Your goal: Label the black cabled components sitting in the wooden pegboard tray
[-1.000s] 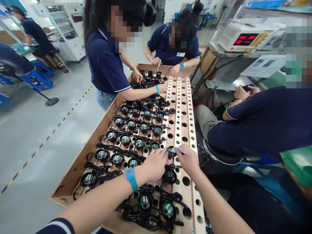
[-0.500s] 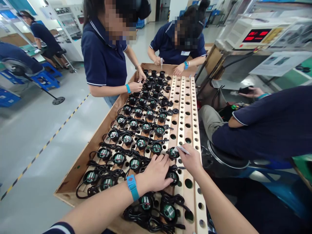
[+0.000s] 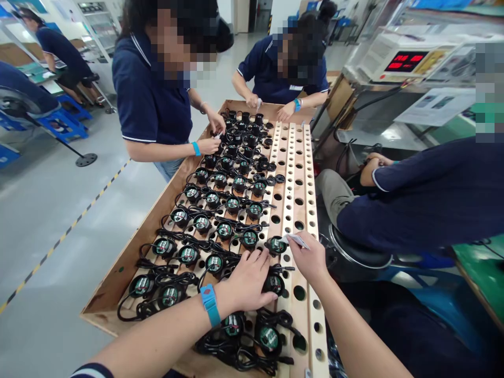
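Rows of round black housings with green circuit boards and coiled black cables sit in a wooden tray (image 3: 129,236). My right hand (image 3: 309,257) pinches a small white packet (image 3: 298,240), its tip at the edge of one housing (image 3: 276,244). Beside that housing, my left hand (image 3: 250,278) lies palm down with its fingers spread, fingertips near the housing's left side and thumb over a nearer housing (image 3: 274,284). A blue band is round my left wrist. Whatever lies under my left palm is hidden.
Across the tray, one person's hands (image 3: 212,134) work among housings at the left; another person (image 3: 287,63) leans over the far end. At the right sits a person in a dark shirt (image 3: 425,194), below a device with a red display (image 3: 405,61). Holed wooden strips (image 3: 289,178) line the tray's right side.
The view has shifted slightly, moving the tray a little left. Both my hands keep nearly the same places at the housing. The seated person's hand at the right has drawn back toward the body.
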Available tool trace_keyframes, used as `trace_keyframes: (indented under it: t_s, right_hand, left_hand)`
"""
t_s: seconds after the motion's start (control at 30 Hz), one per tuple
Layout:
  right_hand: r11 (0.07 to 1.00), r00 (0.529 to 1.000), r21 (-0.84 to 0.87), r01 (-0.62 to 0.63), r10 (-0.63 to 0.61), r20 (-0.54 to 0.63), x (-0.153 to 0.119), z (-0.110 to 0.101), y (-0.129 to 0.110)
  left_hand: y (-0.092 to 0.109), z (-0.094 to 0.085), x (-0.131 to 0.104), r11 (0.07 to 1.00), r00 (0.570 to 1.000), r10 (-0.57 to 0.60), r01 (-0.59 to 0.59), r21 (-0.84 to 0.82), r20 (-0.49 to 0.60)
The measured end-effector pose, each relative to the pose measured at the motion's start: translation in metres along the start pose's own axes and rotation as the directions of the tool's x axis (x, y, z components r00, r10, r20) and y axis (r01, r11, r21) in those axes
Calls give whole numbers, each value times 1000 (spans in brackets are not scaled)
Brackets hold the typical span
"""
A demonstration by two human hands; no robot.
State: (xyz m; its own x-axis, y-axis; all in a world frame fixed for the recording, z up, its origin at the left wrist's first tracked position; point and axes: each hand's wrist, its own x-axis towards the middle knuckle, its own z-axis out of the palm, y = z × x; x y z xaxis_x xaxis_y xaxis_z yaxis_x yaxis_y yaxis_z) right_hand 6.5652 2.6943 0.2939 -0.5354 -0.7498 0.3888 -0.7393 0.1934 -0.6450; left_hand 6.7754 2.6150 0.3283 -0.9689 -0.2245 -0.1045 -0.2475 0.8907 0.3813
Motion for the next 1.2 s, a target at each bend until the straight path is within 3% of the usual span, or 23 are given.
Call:
trace_keyframes:
  t_s: [0.27,0.8,1.07,1.2]
  right_hand:
    - [999,999,-16,34,-33,31,-8,1,7]
    - [994,995,-48,102,-102,0,6,10,14]
    - [1000,997,-6,-14,13,-81,-14,-16,-2]
    - [999,999,30,-20,21,-31,-28,-19,-1]
  left_hand:
    - [-2,2,0,1000,1000,4,-4,14,7]
    - [-4,6,2,1000,1000,2,-2,20,-17]
    - [-5,8,1,1000,1000,-9,9,21,-22]
    - [-6,10,3,1000,1000,-18,18,11,-24]
